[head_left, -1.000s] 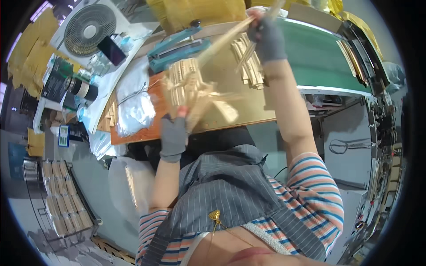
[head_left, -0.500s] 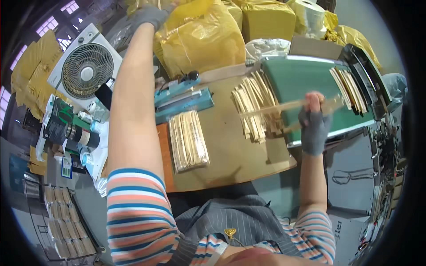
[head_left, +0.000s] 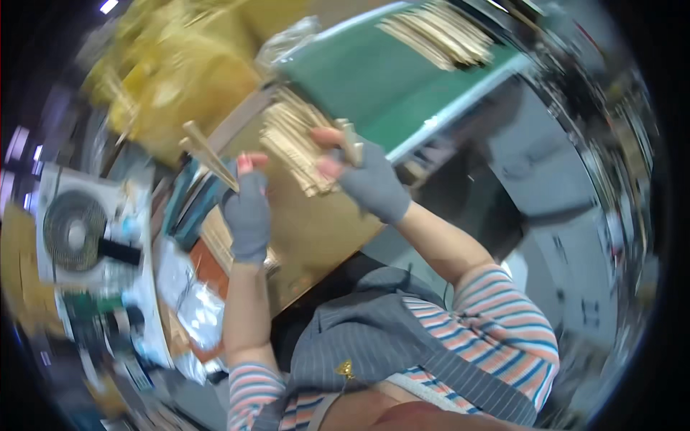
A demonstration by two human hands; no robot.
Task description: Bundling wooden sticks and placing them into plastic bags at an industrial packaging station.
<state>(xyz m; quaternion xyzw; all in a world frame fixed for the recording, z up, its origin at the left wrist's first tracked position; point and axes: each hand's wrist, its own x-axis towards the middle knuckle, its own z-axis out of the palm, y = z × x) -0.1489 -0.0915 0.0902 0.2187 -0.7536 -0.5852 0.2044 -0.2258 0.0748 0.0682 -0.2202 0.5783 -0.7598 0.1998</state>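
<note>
Two gloved hands are working above a tan board in the centre of the frame. At left of centre, the left hand [head_left: 246, 215], in a grey fingerless glove, is closing around a single pale wooden strip [head_left: 207, 152]; the strip's long axis is running from the fist up and to the left, ending near the yellow bags [head_left: 169, 86] at upper left. Further left, a white box fan [head_left: 75, 231] is lying at the frame's left edge. Right of centre, the right hand [head_left: 363, 176] is pinching a short pale stick [head_left: 351, 141] between thumb and fingers, held nearly upright; whether more pieces are in that grip cannot be told through the blur. Between and just beneath the two hands, a bundle of pale strips [head_left: 298, 147] is lying on the tan board [head_left: 309, 230], its long axis running from upper left to lower right. The right hand is nearer this bundle, touching or almost touching its right side. At upper right, a second stack of strips [head_left: 438, 32] is resting on a green mat [head_left: 381, 82].
</note>
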